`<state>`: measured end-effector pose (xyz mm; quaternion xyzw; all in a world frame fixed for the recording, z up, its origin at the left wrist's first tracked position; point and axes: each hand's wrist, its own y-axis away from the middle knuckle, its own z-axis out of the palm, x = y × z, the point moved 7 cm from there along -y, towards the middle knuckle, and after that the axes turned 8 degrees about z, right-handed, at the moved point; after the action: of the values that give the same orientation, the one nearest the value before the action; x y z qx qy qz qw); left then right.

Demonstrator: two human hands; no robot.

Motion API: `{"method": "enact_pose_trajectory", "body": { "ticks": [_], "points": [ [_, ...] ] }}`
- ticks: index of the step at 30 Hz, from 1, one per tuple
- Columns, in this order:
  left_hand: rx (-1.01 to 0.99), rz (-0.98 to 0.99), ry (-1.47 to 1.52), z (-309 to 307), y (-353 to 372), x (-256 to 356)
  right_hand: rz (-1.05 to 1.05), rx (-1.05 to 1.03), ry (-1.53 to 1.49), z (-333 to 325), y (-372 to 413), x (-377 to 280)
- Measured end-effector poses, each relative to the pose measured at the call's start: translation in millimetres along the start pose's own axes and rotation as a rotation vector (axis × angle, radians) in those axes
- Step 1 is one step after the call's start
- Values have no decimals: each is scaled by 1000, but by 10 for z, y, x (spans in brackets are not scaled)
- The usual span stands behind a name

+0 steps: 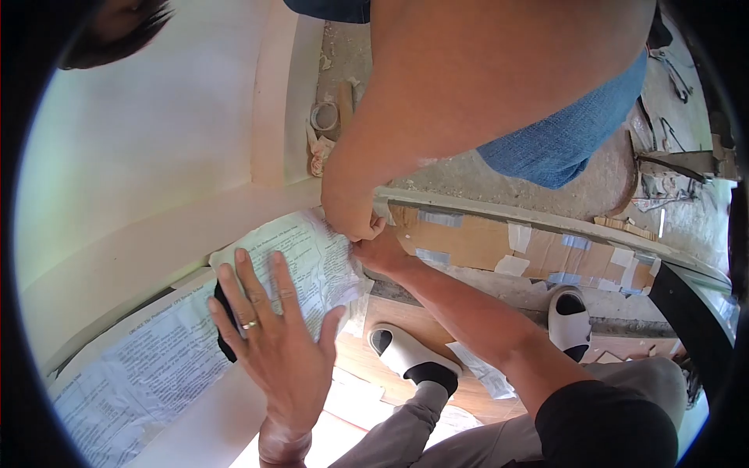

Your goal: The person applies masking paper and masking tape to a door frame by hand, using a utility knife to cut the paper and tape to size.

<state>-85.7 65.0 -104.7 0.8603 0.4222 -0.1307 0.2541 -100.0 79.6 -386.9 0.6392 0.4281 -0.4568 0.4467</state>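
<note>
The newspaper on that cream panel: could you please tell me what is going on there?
The person's left hand lies flat, fingers spread, on the newspaper, holding it against the cream panel. Their right hand is at the sheet's upper right corner, where a co-worker's hand also touches the paper. Whether either grips it is hidden.

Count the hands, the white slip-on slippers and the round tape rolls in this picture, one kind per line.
Hands: 3, the person's left hand, right hand, and a co-worker's hand
White slip-on slippers: 2
Round tape roll: 1
Total: 6
</note>
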Motion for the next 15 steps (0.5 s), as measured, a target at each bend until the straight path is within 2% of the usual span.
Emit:
{"method": "enact_pose_trajectory", "body": {
  "ticks": [1, 2, 3, 5, 6, 8, 11, 14, 15],
  "points": [
    [-23, 63, 9, -30, -17, 122, 60, -86, -54, 13, -23, 18],
    [-47, 124, 18, -51, -40, 237, 58, -85, -61, -21, -18, -12],
    [-21, 233, 76, 7, -95, 368, 154, -109, -224, -65, -6, -14],
    [-85, 413, -64, 347, -267, 629, 242, -145, -399, -76, 28, -10],
    [-87, 403, -78, 380, -364, 718, 154, -154, -369, -100, 13, -61],
    [-301, 308, -343, 557, -505, 797, 62, -156, -341, -49, -22, -74],
    [-346, 274, -331, 642, -550, 754, -64, -88, -221, -42, -13, -10],
    [-254, 283, -374, 665, -574, 608, -67, -87, -249, -120, -22, -120],
    [-251, 285, -382, 740, -574, 514, -30, -96, -132, -71, -16, -56]
  ]
}}
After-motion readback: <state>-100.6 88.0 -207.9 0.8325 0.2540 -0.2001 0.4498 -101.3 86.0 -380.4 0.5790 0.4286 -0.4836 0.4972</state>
